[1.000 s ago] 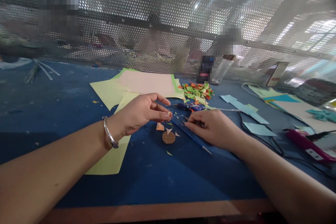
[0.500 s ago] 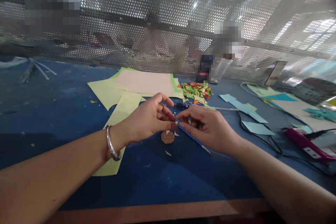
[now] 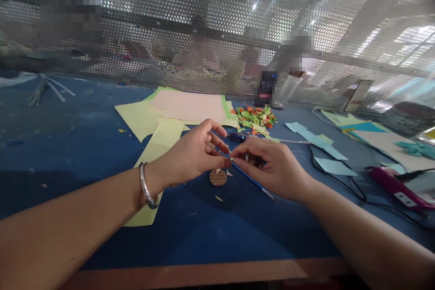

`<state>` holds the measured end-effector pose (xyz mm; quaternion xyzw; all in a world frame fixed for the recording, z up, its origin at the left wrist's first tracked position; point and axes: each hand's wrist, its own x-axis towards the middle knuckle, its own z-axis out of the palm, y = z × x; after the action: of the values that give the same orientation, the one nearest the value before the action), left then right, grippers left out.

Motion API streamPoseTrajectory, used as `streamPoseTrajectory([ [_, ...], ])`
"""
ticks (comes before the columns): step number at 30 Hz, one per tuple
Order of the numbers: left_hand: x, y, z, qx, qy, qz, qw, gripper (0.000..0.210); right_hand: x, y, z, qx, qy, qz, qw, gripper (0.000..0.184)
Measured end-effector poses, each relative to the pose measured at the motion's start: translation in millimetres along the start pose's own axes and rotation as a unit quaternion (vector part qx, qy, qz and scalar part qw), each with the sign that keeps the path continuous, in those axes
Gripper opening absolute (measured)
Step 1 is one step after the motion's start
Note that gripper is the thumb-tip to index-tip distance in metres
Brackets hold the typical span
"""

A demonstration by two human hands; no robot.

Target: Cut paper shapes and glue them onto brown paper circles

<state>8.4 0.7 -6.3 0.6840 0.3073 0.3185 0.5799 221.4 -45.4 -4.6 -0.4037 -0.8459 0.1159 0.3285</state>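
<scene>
My left hand [image 3: 209, 149], with a silver bangle on its wrist, has thumb and a finger drawn together at a tiny yellow piece of paper [image 3: 232, 159]. My right hand [image 3: 263, 161] pinches the same scrap between thumb and index finger, so the fingertips of both hands almost meet. Just below them a round corrugated cardboard disc [image 3: 218, 178] lies on the table, with small pale paper triangles at its upper edge. A thin blue stick like a fine paintbrush [image 3: 253, 180] lies slanting beside and partly under the right hand.
Yellow paper strip [image 3: 159, 145] and pink sheet [image 3: 190, 105] lie behind the left hand. Beyond the right hand are a heap of green and orange scraps [image 3: 256, 118] and a dark-handled tool [image 3: 238, 137]. Right: blue paper strips [image 3: 319, 140], cables, a magenta power strip [image 3: 397, 188]. Perforated screen behind.
Both hands keep nearly the same pose. The fingertips have shifted very slightly around the yellow piece, and the whole view has moved a little.
</scene>
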Motion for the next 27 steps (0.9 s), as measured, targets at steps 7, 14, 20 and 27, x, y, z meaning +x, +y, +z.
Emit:
streamPoseTrajectory([
  [7,-3,7,5.9,-0.026,-0.001,-0.063,0.998,0.041,-1,-1,-1,0.002,0.005,-0.002,1.000,0.013],
  [14,-2,5,10.1,-0.040,0.002,-0.053,0.998,0.037,-1,1,1,0.003,0.009,-0.005,1.000,0.013],
  [20,-1,4,10.5,-0.035,0.012,-0.046,0.998,0.031,-1,2,0,-0.002,0.012,-0.016,1.000,0.014],
  [27,3,2,14.2,-0.029,0.041,-0.031,0.998,0.026,0,4,-1,-0.002,0.028,-0.010,1.000,0.014],
])
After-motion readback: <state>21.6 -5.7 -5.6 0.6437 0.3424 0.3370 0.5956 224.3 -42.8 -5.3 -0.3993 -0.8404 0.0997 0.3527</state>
